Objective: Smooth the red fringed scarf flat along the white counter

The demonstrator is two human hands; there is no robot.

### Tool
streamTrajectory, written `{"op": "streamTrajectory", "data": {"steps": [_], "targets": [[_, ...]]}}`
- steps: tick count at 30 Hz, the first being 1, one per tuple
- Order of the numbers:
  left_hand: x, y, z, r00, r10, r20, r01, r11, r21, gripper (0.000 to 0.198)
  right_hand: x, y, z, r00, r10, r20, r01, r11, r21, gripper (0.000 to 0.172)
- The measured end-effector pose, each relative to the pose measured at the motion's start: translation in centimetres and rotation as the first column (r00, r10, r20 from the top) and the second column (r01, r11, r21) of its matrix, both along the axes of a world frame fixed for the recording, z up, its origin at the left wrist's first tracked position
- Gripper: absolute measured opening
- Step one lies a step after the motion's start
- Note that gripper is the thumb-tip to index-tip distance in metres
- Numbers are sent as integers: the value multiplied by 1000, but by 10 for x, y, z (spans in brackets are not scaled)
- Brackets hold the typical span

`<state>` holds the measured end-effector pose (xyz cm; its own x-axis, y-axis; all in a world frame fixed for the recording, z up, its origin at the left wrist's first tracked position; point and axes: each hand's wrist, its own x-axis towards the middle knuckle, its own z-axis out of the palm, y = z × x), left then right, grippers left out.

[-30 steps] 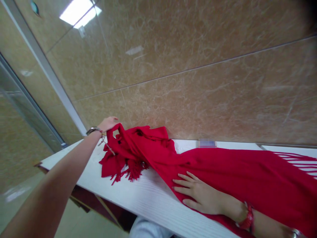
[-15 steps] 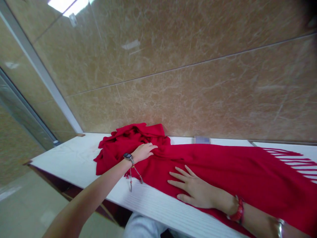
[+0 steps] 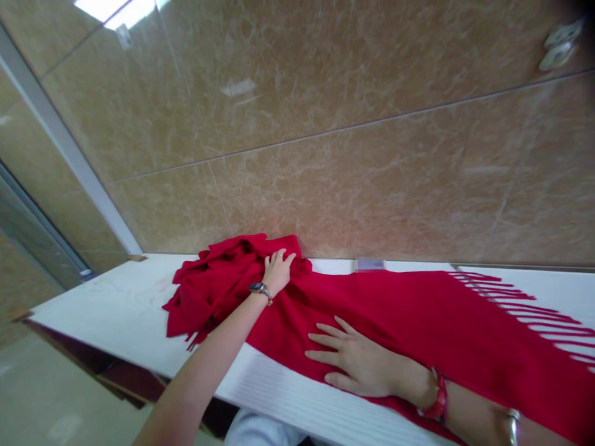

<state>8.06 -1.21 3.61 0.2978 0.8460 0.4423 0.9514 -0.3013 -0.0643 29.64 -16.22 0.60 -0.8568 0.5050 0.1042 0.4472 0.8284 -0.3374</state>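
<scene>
In the head view, my right hand (image 3: 365, 365) is resting, fingers apart, on the scarf (image 3: 418, 316) lying along the table (image 3: 106, 300), my left hand (image 3: 277, 272) is touching its bunch, pinching or not I'm unable to tell, seemingly straightening it, next needing those folds loosened.

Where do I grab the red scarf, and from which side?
I'd take the red scarf by its bunched folds, from above and the front: they stand up off the white tabletop, so they should pinch easily; the stretch under the right hand lies flatter, and a wall stands behind.
</scene>
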Motion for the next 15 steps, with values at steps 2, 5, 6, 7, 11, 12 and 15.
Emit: {"op": "streamTrajectory", "data": {"steps": [2, 5, 6, 7, 11, 12, 15], "targets": [[20, -21, -16, 996, -85, 23, 83, 993, 88, 40, -2, 0, 0, 999, 0, -40, 1, 999, 39, 45], [33, -48, -29, 971, -161, 175, 123, 970, 207, 35, 0, 10, 3, 979, -128, -158, 147, 983, 111, 41], [33, -53, -33, 963, -160, 217, 113, 970, 213, 34, 6, 16, 5, 960, -203, -195, 233, 962, 144, 39], [33, -57, -36, 957, -162, 239, 114, 972, 204, 33, 15, 24, 7, 934, -278, -222, 320, 931, 177, 38], [29, -57, -50, 968, -227, 106, 226, 974, 25, 38, 81, 59, 3, 775, -596, -209, 632, 728, 266, 43], [28, -55, -53, 968, -244, 57, 247, 968, -43, 39, 103, 64, -3, 696, -699, -165, 714, 646, 271, 47], [28, -52, -57, 965, -264, -15, 256, 948, -188, 46, 162, 70, -28, 465, -885, 20, 848, 451, 277, 58]]}}
